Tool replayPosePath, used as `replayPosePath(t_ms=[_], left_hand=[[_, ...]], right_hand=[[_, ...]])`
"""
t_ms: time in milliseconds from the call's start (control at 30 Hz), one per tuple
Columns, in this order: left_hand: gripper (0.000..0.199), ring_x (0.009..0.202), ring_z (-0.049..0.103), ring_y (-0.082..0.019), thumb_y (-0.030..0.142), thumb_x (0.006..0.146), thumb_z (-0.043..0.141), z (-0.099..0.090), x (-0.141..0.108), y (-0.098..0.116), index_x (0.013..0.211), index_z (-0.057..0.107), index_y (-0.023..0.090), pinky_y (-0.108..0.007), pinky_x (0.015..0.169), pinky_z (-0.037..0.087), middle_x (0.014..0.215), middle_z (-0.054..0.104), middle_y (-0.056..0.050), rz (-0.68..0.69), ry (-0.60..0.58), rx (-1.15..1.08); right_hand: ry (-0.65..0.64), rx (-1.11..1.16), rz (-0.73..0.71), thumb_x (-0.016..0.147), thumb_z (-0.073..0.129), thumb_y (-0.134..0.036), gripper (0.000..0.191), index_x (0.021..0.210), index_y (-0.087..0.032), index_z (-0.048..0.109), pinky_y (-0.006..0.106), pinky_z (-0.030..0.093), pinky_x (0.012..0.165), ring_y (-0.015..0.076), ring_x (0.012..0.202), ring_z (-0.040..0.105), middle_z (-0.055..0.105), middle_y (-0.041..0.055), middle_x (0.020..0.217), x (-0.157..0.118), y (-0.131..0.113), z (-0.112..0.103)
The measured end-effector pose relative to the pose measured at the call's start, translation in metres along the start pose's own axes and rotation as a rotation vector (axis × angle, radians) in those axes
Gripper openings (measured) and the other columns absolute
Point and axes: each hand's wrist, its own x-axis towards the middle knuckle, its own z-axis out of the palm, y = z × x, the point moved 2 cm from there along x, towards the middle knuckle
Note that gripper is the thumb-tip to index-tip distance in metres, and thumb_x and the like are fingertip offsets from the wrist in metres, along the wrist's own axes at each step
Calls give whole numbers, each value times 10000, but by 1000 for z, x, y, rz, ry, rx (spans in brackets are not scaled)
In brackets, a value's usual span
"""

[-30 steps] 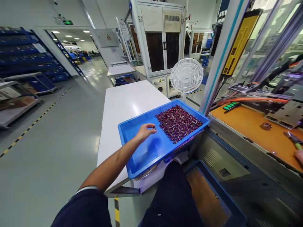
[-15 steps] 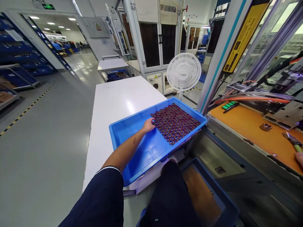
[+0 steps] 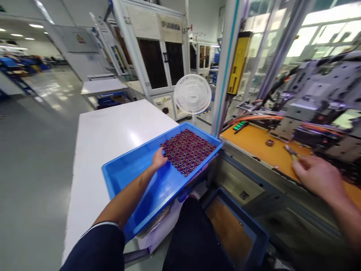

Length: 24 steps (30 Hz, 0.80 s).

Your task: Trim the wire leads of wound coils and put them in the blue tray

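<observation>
A blue tray [image 3: 118, 160] lies on the white table, and its far right part is covered with many small dark round parts [image 3: 188, 150]. My left hand [image 3: 160, 159] reaches into the tray at the left edge of these parts, its fingers closed; what they hold, if anything, is hidden. Over the orange work surface [image 3: 251, 137] on the right, my right hand [image 3: 316, 173] is closed on a pair of pliers [image 3: 290, 151], whose tip points away to the left. A single coil-like round part [image 3: 270, 142] sits just beyond the pliers.
A white fan [image 3: 193, 94] stands behind the tray. A green-marked item [image 3: 240, 126] lies at the back of the orange surface, near machine parts [image 3: 307, 113] and hoses. Below is a blue bin [image 3: 261, 241]. The white table [image 3: 104, 131] extends to the left.
The view has swung to the right, so the tray appears further left. My right hand and the pliers have come further into view. My left hand stays at the edge of the parts.
</observation>
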Motion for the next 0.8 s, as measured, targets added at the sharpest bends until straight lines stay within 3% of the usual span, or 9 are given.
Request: replayPosePath(t_ms=[100,200,300,367,433,500,600,700,800], left_hand=[[403,1231,543,-279,374,902,617,2,-4,60,1241,574,161,-541,1054,445,1329,568,-112,199,52,-58],[460,1301,490,-287,372,866,655,25,-18,149,1269,566,170,-552,1116,370,1379,550,-121,458,-16,-139],[484,1220,570,-241,295,772,748,71,-40,241,1227,622,191,-405,1113,397,1243,663,-94,639,-207,-177],[547,1133,627,-241,275,701,806,107,-53,290,1213,634,194,-361,1056,445,1153,708,-86,661,-304,-192],[712,1102,644,-282,271,635,852,138,-61,325,1283,579,162,-392,1003,476,1130,711,-121,615,-347,-209],[772,1108,636,-309,240,633,851,160,-63,347,1325,528,126,-445,998,471,1123,701,-150,551,-355,-244],[642,1049,648,-280,165,684,797,171,-61,359,1275,550,113,-492,997,465,1042,702,-113,483,-382,-332],[604,886,671,-212,103,685,767,160,-65,351,1251,557,118,-433,927,512,969,691,-74,450,-442,-470],[672,740,665,-137,83,723,702,136,-85,330,1344,451,138,-346,804,557,1023,676,-78,403,-520,-644]], right_hand=[[-29,-47,30,950,533,-289,242,893,-126,702,336,457,741,257,914,631,692,135,999,0,-5,0],[-34,-75,85,944,617,-278,163,914,-126,671,356,492,841,222,955,619,678,84,998,2,-4,4],[-32,-67,121,961,632,-309,176,924,-139,659,381,505,891,211,976,618,668,67,1012,1,-4,6],[-28,-50,131,970,629,-335,199,929,-142,658,392,509,905,210,982,620,665,66,1021,0,-5,6],[-23,-33,134,975,628,-353,219,932,-140,658,402,512,911,212,987,623,664,65,1025,-1,-6,4],[-17,-17,132,978,626,-363,232,938,-137,658,408,514,914,213,987,625,664,66,1027,-1,-6,3],[-3,11,130,980,625,-372,241,948,-135,655,412,516,912,212,984,625,660,68,1024,-3,-6,2],[19,65,116,973,639,-368,237,932,-134,653,414,525,901,209,969,630,660,57,996,-4,-5,4],[65,149,98,961,661,-351,226,902,-133,653,407,538,883,202,936,639,664,50,958,-2,-3,8]])
